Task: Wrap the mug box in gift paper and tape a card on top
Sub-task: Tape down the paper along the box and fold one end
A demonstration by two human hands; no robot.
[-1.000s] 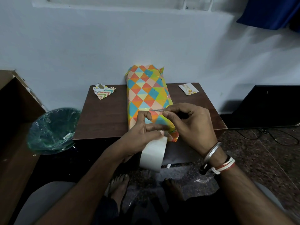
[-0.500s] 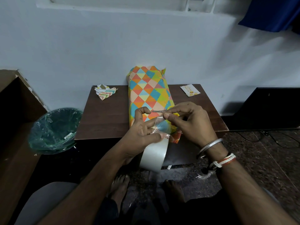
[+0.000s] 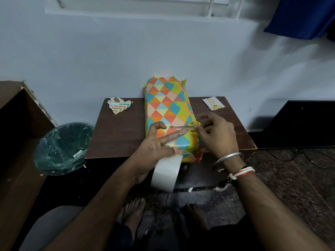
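Note:
The mug box (image 3: 167, 109), wrapped in paper with coloured triangles, lies lengthwise on the brown table (image 3: 117, 140), and its near end overhangs the front edge. My left hand (image 3: 154, 145) holds a roll of clear tape (image 3: 165, 173) below that edge. A cut strip of tape clings to its outstretched finger over the box. Yellow-handled scissors (image 3: 189, 125) rest on top of the box. My right hand (image 3: 216, 134), blurred and with fingers spread, is just right of the handles, whose loops are empty. The small white card (image 3: 213, 103) lies at the table's back right.
Scraps of gift paper (image 3: 118, 105) sit at the table's back left. On the floor to the left stands a green-lined bin (image 3: 63, 147), with a brown cabinet (image 3: 16, 127) beyond it. A dark low unit (image 3: 301, 124) is to the right. My bare feet are under the table.
My right hand was cutting the tape with the scissors. The scissors now lie on the box, and the right hand has opened and drawn to the right. The strip stays on my left fingers.

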